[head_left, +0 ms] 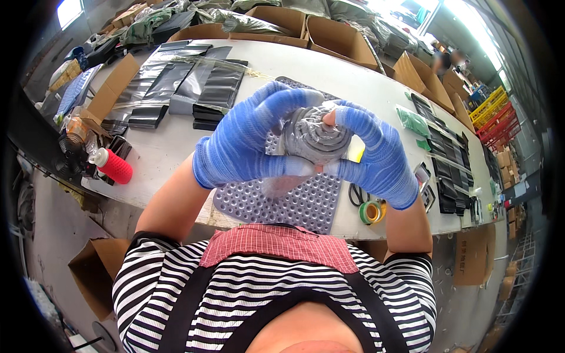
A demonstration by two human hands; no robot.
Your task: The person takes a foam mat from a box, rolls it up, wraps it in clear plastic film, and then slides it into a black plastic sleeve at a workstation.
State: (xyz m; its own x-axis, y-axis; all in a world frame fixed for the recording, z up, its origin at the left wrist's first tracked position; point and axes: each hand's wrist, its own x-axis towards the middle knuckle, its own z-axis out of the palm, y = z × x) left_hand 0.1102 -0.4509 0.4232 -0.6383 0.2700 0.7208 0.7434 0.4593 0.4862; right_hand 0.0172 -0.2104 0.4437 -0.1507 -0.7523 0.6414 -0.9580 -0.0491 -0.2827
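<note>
Between my two hands is a grey rolled-up mat, its coiled end facing up and clear plastic around it. My left hand, in a blue knitted glove, wraps the roll from the left. From the other side my right hand, gloved alike with bare fingertips showing, closes on it. Loose clear film hangs below the roll. Under my hands, a grey mat covered in round bumps lies flat on the white table.
Stacks of black plastic bags lie at the far left, and more black bags at the right. A red bottle stands at the left edge. Tape rolls lie near my right forearm. Cardboard boxes line the far edge; a person is beyond.
</note>
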